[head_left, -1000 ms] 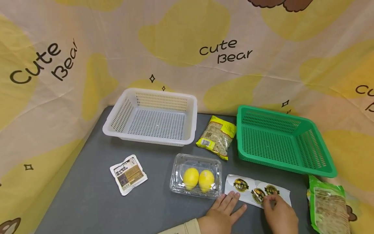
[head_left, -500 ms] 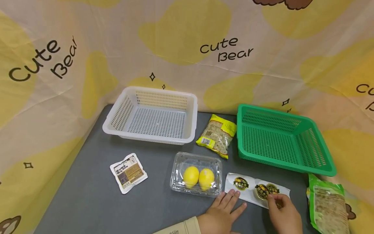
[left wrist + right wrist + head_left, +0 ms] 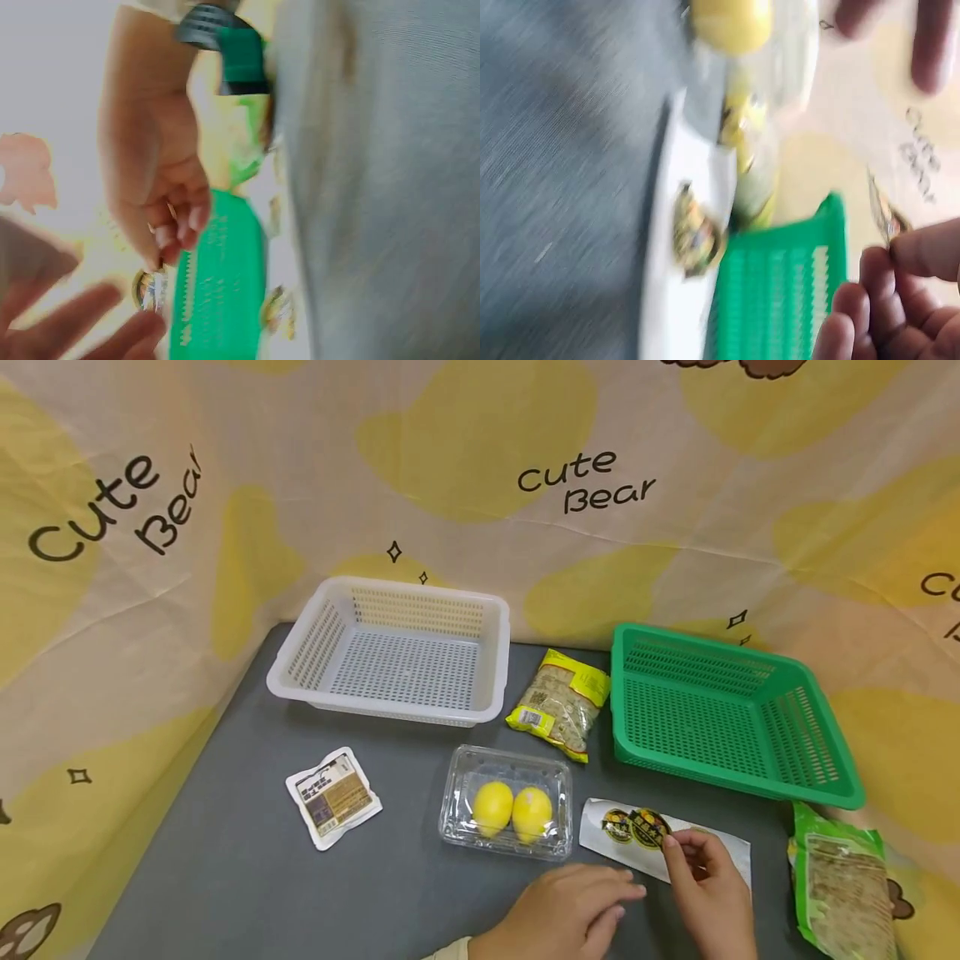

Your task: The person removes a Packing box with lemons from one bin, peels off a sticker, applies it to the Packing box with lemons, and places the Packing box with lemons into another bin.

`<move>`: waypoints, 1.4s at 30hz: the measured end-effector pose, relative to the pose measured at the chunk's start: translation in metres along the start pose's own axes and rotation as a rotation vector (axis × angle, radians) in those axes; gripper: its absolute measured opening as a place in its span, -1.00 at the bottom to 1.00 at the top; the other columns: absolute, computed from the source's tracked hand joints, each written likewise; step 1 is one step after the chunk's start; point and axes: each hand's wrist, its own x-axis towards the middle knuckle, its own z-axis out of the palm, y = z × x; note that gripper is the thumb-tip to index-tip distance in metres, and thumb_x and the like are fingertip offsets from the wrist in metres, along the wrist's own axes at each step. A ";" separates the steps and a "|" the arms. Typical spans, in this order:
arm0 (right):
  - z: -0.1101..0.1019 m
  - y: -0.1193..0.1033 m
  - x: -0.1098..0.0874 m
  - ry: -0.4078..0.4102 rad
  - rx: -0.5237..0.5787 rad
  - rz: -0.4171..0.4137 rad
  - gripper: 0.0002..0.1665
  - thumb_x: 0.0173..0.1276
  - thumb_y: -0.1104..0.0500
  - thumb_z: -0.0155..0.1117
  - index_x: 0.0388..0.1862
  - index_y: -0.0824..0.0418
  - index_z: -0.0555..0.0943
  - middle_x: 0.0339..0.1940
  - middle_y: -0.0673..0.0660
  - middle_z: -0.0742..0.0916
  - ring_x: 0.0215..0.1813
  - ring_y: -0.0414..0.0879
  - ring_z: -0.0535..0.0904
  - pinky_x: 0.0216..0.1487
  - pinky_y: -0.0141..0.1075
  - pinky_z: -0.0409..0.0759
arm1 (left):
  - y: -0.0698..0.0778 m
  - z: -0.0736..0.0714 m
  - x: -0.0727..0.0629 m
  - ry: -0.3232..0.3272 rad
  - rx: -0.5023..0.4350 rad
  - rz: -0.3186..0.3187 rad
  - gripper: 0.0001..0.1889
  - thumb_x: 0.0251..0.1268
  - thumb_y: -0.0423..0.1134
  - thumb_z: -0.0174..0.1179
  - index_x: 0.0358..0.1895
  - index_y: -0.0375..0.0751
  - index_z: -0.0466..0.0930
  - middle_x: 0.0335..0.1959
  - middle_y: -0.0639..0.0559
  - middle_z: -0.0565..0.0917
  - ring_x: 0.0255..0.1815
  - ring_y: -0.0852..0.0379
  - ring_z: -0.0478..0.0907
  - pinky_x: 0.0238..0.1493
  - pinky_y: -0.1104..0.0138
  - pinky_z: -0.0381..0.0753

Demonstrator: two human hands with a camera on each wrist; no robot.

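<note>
My right hand (image 3: 712, 889) pinches the edge of a round black-and-gold sticker (image 3: 649, 828) between thumb and forefinger. It is held up off the white backing sheet (image 3: 622, 853), and the right wrist view shows the thin sticker (image 3: 889, 214) edge-on at the fingertips. Another round sticker (image 3: 616, 825) is stuck on the sheet's left part. My left hand (image 3: 558, 910) hovers near the sheet's lower left edge, its fingers extended toward the right hand and holding nothing. Just beyond it lies a lidded clear plastic box (image 3: 461, 822) with two yellow lemons (image 3: 492, 810) inside.
A white basket (image 3: 405, 710) stands at the back left, a green basket (image 3: 697, 764) at the back right. Between them lies a yellow-ended food bag (image 3: 561, 702). A flat white-and-brown packet (image 3: 333, 797) lies left; a green-edged bag (image 3: 843, 885) lies far right.
The right hand has peeled a sticker off the sheet and moved it a little left and up. The left hand has lifted from the sheet's corner, its fingers turned rightward.
</note>
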 end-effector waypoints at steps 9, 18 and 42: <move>0.043 -0.056 0.000 -0.161 0.120 -0.306 -0.85 0.49 0.22 0.44 -0.03 0.19 0.69 -0.24 0.01 0.79 -0.24 -0.20 0.69 -0.27 -0.31 0.63 | -0.021 -0.054 0.002 0.352 -0.141 -0.559 -0.64 0.55 -0.17 0.28 0.32 0.00 0.65 -0.12 0.24 0.77 -0.18 0.17 0.59 -0.20 0.28 0.57; 0.075 -0.076 0.007 -0.279 0.141 -0.496 -0.80 0.44 0.32 0.46 -0.04 0.09 0.73 -0.26 -0.10 0.74 -0.24 -0.20 0.62 -0.21 -0.24 0.65 | -0.042 -0.066 -0.004 0.447 0.009 -0.603 -0.84 0.35 -0.24 0.47 -0.04 -0.01 0.89 -0.32 0.26 0.79 -0.25 0.12 0.55 -0.17 0.21 0.52; 0.103 -0.085 -0.001 -0.209 -0.231 -0.685 -0.79 0.27 0.13 0.64 -0.11 0.04 0.87 -0.31 -0.07 0.63 -0.24 -0.09 0.47 -0.20 -0.11 0.41 | -0.054 -0.051 -0.021 0.420 0.549 -0.524 -0.87 0.07 -0.08 0.66 -0.35 0.06 0.92 -0.44 0.13 0.59 -0.26 0.02 0.43 -0.32 0.17 0.37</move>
